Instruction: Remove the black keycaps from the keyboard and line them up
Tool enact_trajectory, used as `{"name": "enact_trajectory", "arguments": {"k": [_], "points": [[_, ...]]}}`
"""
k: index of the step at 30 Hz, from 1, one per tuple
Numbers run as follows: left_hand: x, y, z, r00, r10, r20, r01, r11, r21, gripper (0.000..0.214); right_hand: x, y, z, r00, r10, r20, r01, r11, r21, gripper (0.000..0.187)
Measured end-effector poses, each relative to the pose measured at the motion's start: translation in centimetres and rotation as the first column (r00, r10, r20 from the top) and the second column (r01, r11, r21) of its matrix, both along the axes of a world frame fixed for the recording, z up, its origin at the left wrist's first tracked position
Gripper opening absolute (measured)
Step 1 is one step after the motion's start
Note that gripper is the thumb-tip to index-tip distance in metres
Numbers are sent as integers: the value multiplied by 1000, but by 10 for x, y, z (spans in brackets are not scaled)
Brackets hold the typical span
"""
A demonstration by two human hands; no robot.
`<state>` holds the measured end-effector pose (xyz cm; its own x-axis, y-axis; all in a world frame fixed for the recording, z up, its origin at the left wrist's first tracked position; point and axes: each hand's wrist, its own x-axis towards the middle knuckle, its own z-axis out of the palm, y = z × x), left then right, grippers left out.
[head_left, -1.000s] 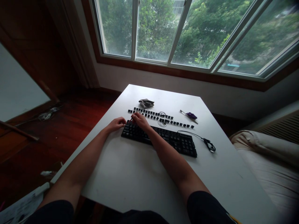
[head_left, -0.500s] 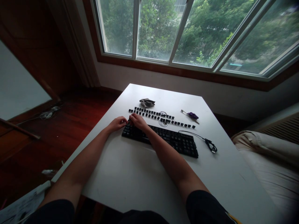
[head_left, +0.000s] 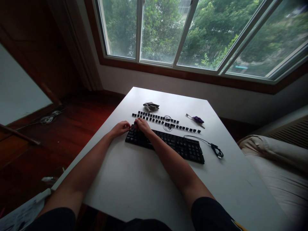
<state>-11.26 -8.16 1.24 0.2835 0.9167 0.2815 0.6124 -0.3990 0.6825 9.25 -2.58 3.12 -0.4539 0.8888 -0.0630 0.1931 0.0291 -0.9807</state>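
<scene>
A black keyboard (head_left: 168, 144) lies across the white table (head_left: 144, 186). My left hand (head_left: 119, 128) rests curled against the keyboard's far left corner. My right hand (head_left: 142, 125) sits on the keyboard's upper left keys, fingers bent and pinched toward the left hand; what they pinch is too small to make out. Beyond the keyboard, two rows of loose black keycaps (head_left: 166, 121) are lined up. A wire keycap puller (head_left: 167, 118) lies among them.
A crumpled grey cloth (head_left: 150, 106) and a purple brush (head_left: 197, 120) lie at the table's far side. The keyboard's cable and plug (head_left: 215, 150) trail to the right. A cushion or bedding (head_left: 276, 166) is on the right, wooden floor on the left, a window ahead.
My right hand has drawn back from the keycap row onto the keyboard's upper left corner, closer to my left hand. The left hand has hardly moved.
</scene>
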Motion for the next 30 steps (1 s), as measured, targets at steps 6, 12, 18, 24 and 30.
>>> {"name": "enact_trajectory", "arguments": {"k": [6,12,18,24,30], "points": [[0,1,-4,1000,8,6,-8,1000,9,12,6,-2,6,992,-58,111,32,974,222,28],[-1,2,-8,1000,24,-6,-24,999,33,10,7,0,8,994,52,93,-61,992,106,20],[1,-2,-1,998,24,-56,-22,999,32,12,11,-1,18,977,148,155,-164,981,101,17],[2,-3,0,997,38,-74,-35,999,35,13,16,-19,42,903,190,385,-339,866,368,19],[2,-5,1,995,71,-76,-68,997,41,9,14,-35,45,869,75,489,-370,753,544,22]]}}
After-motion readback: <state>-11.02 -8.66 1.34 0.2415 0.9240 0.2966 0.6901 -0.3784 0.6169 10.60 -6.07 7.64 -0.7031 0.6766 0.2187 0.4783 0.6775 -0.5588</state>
